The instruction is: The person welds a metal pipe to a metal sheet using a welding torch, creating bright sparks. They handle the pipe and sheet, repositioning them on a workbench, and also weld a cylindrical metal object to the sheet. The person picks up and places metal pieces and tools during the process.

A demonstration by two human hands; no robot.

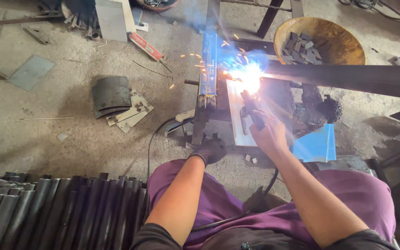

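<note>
My right hand [269, 135] is bare and grips a black welding electrode holder [252, 111], with its tip at a bright blue-white arc [248, 73] throwing sparks. The arc sits where a long dark steel bar [348, 78] meets a pale metal plate [237, 109] on a small stand. My left hand [210, 149], in a dark glove, rests low by my knee beside the stand's leg, fingers curled with nothing visibly in them. A black cable [153, 143] loops from the stand to my lap.
A blue pack of welding rods [208, 69] lies on the stand. A rusty bowl of metal pieces [320, 41] stands behind. Dark steel tubes [56, 208] are stacked at my left. Curved plates [112, 95], scrap and a blue sheet [318, 146] lie on the concrete floor.
</note>
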